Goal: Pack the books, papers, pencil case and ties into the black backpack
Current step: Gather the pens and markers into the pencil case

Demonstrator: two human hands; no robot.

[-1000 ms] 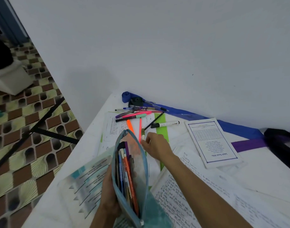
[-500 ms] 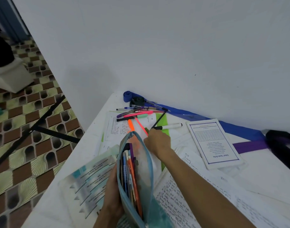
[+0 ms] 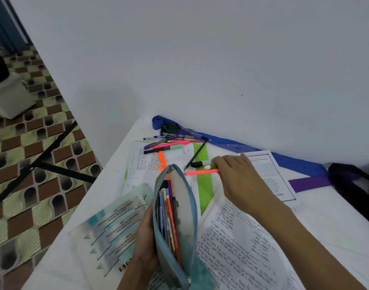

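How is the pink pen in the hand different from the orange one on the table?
The pink pen is held by the right hand; the orange pen lies loose on a paper. The pink pen runs sideways; the orange pen slants toward the pencil case, which hides its near end. Both are neon.

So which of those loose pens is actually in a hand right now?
The neon pink pen, its end gripped in the right hand beside the open pencil case. The other pens lie loose on the papers.

I see 1 open lane: bare table right of the booklet; loose pens crowd the corner by the wall.
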